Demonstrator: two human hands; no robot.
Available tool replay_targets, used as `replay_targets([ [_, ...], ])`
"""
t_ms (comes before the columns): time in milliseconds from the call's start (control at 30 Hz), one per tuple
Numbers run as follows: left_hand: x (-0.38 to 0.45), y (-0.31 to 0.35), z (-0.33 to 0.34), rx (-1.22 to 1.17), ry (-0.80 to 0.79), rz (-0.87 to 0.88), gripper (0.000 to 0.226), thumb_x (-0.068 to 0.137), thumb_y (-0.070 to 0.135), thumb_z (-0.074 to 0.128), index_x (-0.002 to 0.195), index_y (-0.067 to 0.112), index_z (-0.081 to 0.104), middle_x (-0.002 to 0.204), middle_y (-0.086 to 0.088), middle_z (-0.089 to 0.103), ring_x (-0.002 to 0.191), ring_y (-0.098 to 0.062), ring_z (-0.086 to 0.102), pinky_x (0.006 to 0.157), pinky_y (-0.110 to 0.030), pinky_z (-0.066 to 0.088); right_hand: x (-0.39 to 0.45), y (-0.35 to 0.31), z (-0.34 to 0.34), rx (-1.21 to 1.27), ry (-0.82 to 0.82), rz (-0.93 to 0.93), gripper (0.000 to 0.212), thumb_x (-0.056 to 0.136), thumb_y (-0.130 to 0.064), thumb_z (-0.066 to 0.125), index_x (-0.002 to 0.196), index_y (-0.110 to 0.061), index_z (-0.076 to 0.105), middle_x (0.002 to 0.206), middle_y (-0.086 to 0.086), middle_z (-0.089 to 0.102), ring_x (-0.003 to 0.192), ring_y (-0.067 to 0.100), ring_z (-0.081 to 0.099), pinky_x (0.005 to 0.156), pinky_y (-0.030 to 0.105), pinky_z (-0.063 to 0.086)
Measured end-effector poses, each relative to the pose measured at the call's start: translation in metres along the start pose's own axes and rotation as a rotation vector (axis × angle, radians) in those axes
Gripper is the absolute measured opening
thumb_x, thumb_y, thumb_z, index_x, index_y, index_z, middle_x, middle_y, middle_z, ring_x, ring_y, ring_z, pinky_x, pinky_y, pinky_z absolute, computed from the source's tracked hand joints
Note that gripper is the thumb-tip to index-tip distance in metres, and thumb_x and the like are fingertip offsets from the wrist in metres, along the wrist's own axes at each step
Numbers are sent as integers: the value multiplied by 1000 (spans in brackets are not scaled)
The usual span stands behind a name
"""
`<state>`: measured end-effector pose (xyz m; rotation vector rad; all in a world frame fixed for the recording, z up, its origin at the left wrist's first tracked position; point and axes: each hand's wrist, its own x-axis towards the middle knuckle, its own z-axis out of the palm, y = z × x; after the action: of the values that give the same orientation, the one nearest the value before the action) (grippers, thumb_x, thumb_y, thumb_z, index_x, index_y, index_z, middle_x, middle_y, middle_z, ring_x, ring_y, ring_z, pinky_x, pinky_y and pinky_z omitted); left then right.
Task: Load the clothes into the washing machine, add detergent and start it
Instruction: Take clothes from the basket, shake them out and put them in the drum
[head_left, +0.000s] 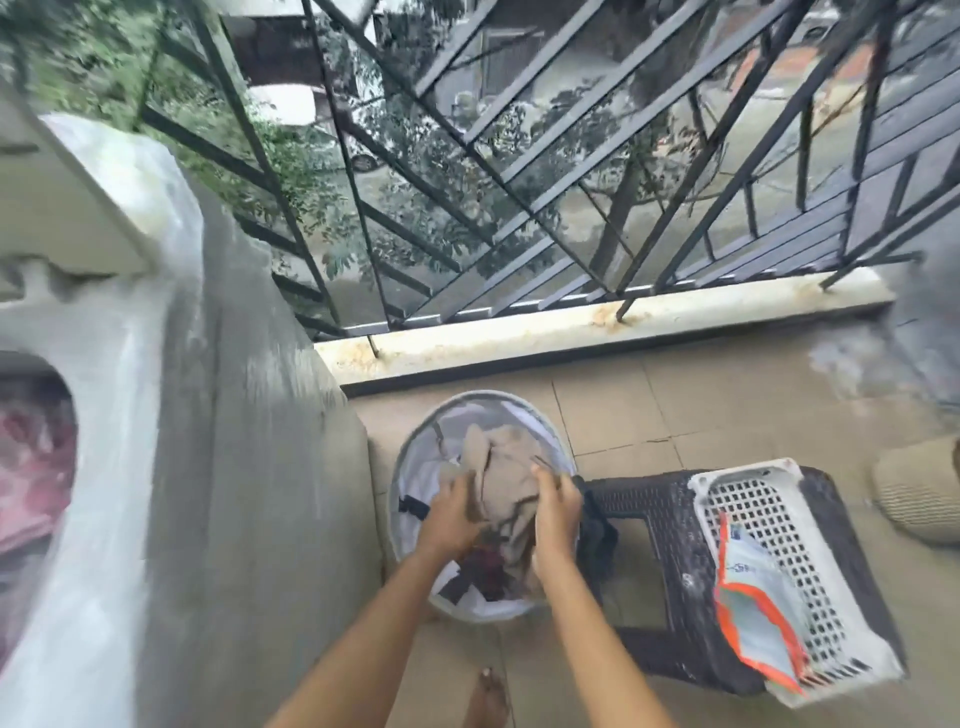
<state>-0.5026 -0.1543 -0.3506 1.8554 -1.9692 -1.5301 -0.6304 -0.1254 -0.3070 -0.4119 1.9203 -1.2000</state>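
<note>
One washing machine (171, 467) fills the left edge, top open, pinkish fabric (31, 467) showing in its drum. Just right of it on the floor tiles (675, 410), one round laundry hamper (410, 467), mouth facing up. Two hands are in there: the left hand (451, 512) clutches the beige garment (506, 488) from the left, the right hand (557, 512) grips its right edge. The garment's long axis runs away from the person, toward the railing (519, 156). Dark red clothes (485, 564) lie beneath. Further right, one dark stool (670, 525) carries one white perforated basket (810, 530) holding one orange-edged detergent pouch (758, 608), lengthwise along the basket.
</note>
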Motion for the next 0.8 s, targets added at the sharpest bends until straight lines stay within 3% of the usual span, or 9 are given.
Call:
replay_targets([
  [167,-60,75,-78,-166,243,55,25,85,26,58,107,14,59,92,-6,68,87,-27,65,68,-34,49,-60,-122,-21,16,137,-194,16,80,-25,56,79,-12,66,79,6,67,76,26,60,63,37,48],
  [300,-116,158,-175,-226,393,243,18,87,22,64,86,4,63,84,-14,68,81,-25,61,60,-26,31,-115,-193,-43,-59,177,-254,33,79,-34,50,79,-4,63,73,11,60,77,33,56,59,36,37],
  [400,-154,208,-239,-295,389,422,21,84,26,59,82,5,57,83,-20,63,76,-17,53,67,-30,37,-147,-230,-51,-261,32,-330,30,92,-34,50,92,-8,66,88,12,66,91,34,60,68,34,40],
  [467,-191,240,-274,-428,371,526,6,88,10,50,87,7,55,87,-22,62,76,-15,51,71,-31,42,-171,-266,-56,-390,-25,-466,39,95,-43,46,83,-11,65,87,14,67,89,33,61,67,34,39],
  [533,-212,267,-309,-511,312,616,16,89,-3,45,91,7,58,83,-11,63,70,-9,52,63,-24,44,-185,-306,-61,-442,30,-554,47,95,-48,42,68,-13,58,79,15,67,80,33,61,64,34,39],
  [600,-235,288,-340,-554,240,671,19,83,4,53,98,-5,59,90,-18,65,76,-13,56,69,-28,51,-201,-349,-66,-394,89,-630,42,94,-47,45,65,-18,53,75,9,66,77,30,62,62,32,40],
  [667,-251,304,-366,-570,180,738,32,75,8,56,100,-11,53,101,-30,59,88,-24,55,86,-41,47,-218,-385,-67,-317,55,-754,17,90,-36,58,80,-22,59,81,2,62,81,26,62,69,35,48],
  [700,-266,313,-377,-576,168,769,24,76,4,54,96,-9,53,96,-26,58,89,-24,53,85,-39,44,-224,-402,-66,-316,5,-829,17,86,-29,65,98,-17,62,91,1,59,85,22,59,77,38,50],
  [800,-316,329,-401,-571,113,868,14,80,2,52,94,4,53,85,-9,55,81,-16,52,75,-28,42,-241,-442,-59,-398,-140,-950,74,77,-23,76,139,-11,38,129,6,48,109,20,53,95,41,47],
])
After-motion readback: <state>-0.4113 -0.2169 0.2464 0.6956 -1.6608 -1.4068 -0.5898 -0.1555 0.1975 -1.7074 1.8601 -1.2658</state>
